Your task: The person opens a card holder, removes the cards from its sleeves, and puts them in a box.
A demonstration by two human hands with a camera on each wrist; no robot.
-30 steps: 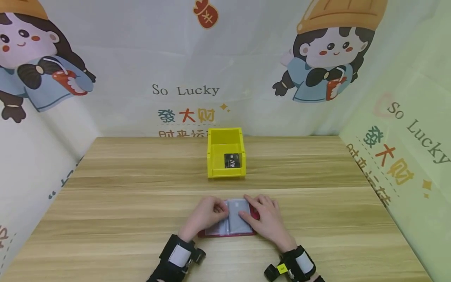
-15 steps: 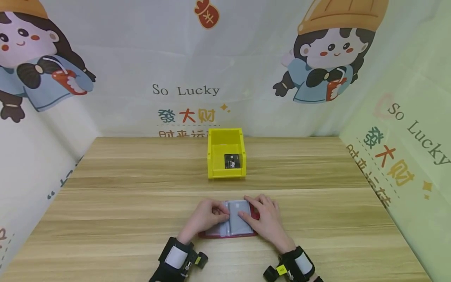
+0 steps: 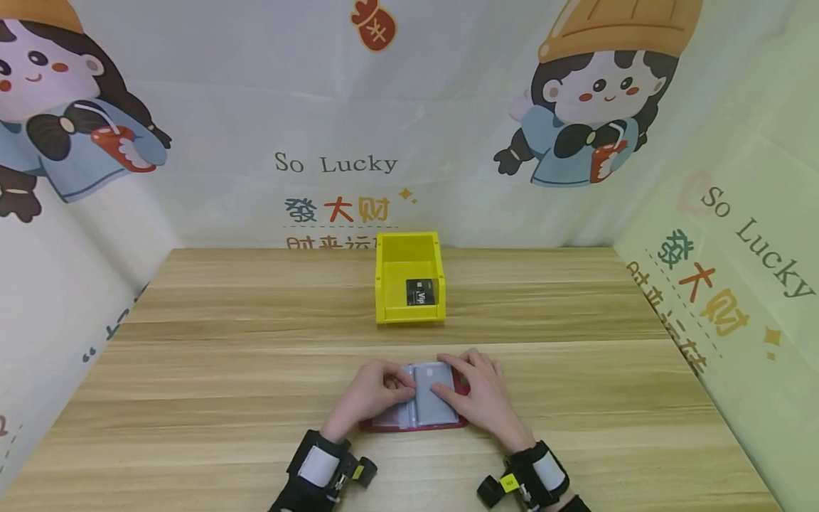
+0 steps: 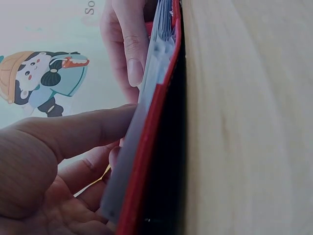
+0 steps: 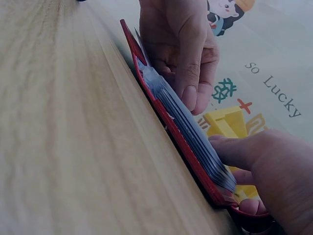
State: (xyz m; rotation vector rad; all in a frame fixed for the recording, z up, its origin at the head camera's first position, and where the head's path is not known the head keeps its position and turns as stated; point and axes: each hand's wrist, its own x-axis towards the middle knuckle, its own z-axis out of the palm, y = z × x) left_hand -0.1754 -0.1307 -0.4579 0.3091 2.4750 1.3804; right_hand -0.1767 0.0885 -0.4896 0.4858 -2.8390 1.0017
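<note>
A red card holder [image 3: 419, 429] lies spread flat on the table, with a stack of clear plastic sleeves [image 3: 436, 398] on its right side. My left hand [image 3: 377, 391] has its fingers curled, thumb and fingertips together at the sleeves beside the spine; whether a single sleeve is between them is hidden. My right hand [image 3: 483, 395] holds the right side, thumb on the top sleeve and fingers at the far right edge. The right wrist view shows the sleeve stack [image 5: 188, 132] edge-on above the red cover [image 5: 183, 147], with my right thumb [image 5: 227, 147] against it.
A yellow bin [image 3: 411, 313] stands behind the card holder, with a black VIP card [image 3: 421, 292] inside it. The wooden table [image 3: 224, 320] is bordered by printed cloth walls [image 3: 448, 206] at the back and sides.
My right hand has shifted very slightly on the card holder's right side. The left hand stays at the spine, and the sleeves lie as before.
</note>
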